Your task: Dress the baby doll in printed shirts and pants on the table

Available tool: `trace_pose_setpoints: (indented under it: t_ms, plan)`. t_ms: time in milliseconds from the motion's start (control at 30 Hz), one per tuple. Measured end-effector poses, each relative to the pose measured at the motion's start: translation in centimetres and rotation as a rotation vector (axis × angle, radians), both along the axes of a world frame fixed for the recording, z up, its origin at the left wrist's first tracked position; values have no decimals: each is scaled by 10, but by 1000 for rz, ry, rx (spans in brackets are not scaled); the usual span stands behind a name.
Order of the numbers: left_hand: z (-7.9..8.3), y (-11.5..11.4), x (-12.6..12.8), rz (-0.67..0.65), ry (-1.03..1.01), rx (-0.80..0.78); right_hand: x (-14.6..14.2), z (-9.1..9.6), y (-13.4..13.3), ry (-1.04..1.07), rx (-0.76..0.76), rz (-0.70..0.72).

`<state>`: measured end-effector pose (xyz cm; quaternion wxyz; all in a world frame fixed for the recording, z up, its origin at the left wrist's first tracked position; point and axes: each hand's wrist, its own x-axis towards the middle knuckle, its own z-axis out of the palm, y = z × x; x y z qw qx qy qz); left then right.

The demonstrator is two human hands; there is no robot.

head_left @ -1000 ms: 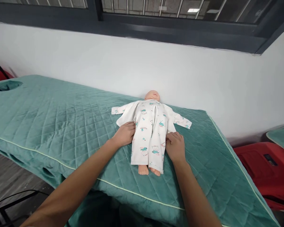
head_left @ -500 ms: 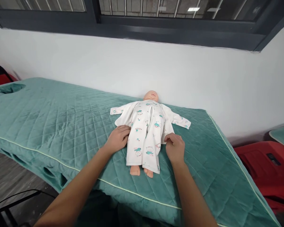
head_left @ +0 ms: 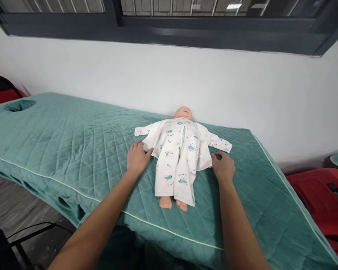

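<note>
A baby doll (head_left: 183,112) lies on its back on a green quilted massage bed (head_left: 73,142), head toward the wall, bare feet toward me. It wears a white printed shirt (head_left: 157,135) and matching trousers (head_left: 177,168). My left hand (head_left: 136,157) lies flat on the bed with fingers stretched out, its fingertips at the shirt's lower left hem. My right hand (head_left: 224,165) rests on the bed at the shirt's lower right hem, fingers curled slightly; whether it pinches the cloth I cannot make out.
A white wall runs behind the bed under a dark window frame (head_left: 169,33). The bed has a face hole (head_left: 18,105) at far left. Red furniture (head_left: 321,198) stands at right, another red piece (head_left: 1,95) at far left. The grey floor (head_left: 8,210) lies below left.
Both hands have moved outward from the doll's hips and trousers to the lower corners of the shirt. The doll has stayed in place.
</note>
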<state>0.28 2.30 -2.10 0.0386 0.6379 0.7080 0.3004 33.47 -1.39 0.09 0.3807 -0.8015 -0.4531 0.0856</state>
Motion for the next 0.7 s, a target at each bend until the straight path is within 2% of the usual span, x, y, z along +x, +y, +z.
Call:
trace_pose_setpoints:
  t_ms: [200, 400, 467, 567, 700]
  plan:
    - [-4, 4, 1, 51, 12, -33, 1, 9, 31, 76, -70, 144]
    - [-5, 6, -1, 60, -3, 9, -8, 4, 28, 285, 21, 311]
    - [-3, 6, -2, 50, -24, 4, -10, 2, 24, 376, 97, 289]
    - [-1, 6, -3, 48, -41, -4, -9, 1, 19, 516, 234, 183]
    - [3, 5, -4, -28, -52, 9, -3, 8, 12, 701, 386, 57]
